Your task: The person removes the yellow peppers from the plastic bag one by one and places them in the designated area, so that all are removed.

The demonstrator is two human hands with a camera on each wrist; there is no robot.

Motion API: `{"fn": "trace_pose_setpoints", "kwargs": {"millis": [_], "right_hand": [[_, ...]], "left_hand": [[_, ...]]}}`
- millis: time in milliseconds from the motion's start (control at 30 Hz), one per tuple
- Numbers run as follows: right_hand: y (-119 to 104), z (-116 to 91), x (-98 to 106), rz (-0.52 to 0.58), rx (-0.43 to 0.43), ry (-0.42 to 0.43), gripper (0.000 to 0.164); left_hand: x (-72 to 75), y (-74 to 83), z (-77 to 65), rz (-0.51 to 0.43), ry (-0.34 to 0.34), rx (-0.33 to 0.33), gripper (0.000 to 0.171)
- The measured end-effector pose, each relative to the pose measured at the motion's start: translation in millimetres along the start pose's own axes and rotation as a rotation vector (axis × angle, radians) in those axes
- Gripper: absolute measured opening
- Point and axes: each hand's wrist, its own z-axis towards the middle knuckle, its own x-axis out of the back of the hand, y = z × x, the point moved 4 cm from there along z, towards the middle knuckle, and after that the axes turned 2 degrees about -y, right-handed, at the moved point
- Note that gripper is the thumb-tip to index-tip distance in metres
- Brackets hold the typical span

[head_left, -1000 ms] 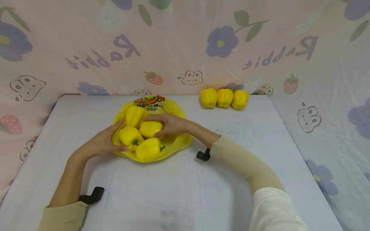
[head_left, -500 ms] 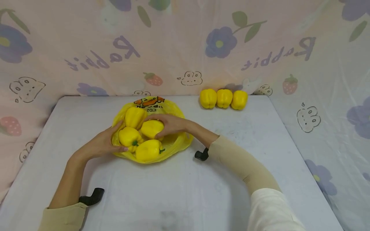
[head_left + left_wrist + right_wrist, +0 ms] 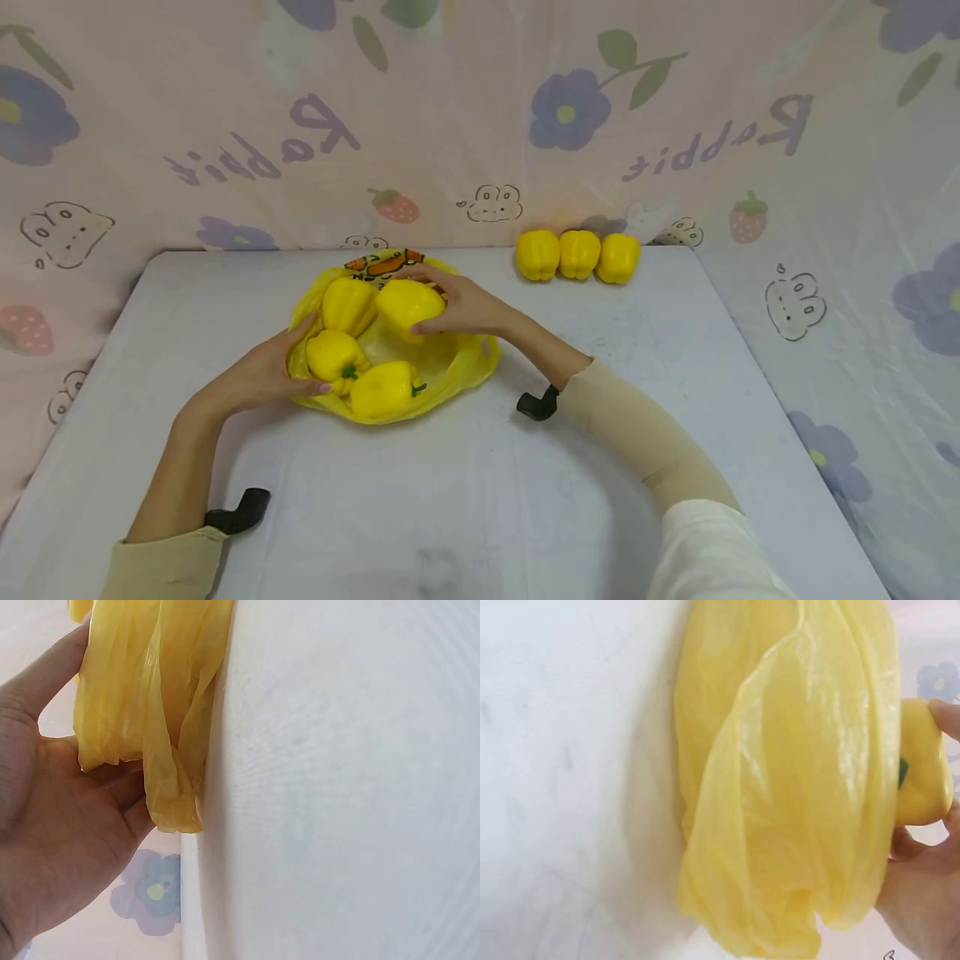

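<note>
A yellow plastic bag (image 3: pixel 468 375) lies opened out on the table, its dark and orange print at the back. My right hand (image 3: pixel 472 304) grips a yellow bell pepper (image 3: pixel 405 307) over the bag's mouth. In the right wrist view that bell pepper (image 3: pixel 922 765) shows above the rim, its green stem partly hidden behind the bag. My left hand (image 3: pixel 258 371) holds the bag's left edge, thumb at the front rim. The left wrist view shows the bag's folds (image 3: pixel 120 682) hiding some fingertips. Inside the bag sit three more bell peppers, one (image 3: pixel 382 389) at the front.
Three yellow bell peppers (image 3: pixel 579 254) stand in a row at the table's back edge, right of the bag. The white table (image 3: pixel 487 500) meets a printed curtain (image 3: pixel 450 108) behind. Black wrist mounts (image 3: pixel 240 511) stick out from both forearms.
My right hand has raised one bell pepper from among the others in the bag, shifting it up and slightly right. My left hand keeps its place on the bag's edge.
</note>
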Motion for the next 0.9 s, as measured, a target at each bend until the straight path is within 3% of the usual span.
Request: {"fn": "trace_pose_setpoints", "kwargs": {"millis": [367,900], "right_hand": [[15,-31,19,0.069,-0.109,0.11,0.074],[34,-71,62,0.061,-0.232,0.349,0.074]], "left_hand": [[-9.0,-1.2,-2.0,-0.039,-0.001,-0.01,0.115],[-0.8,0.2,1.2,0.019,-0.006,0.014,0.116]]}}
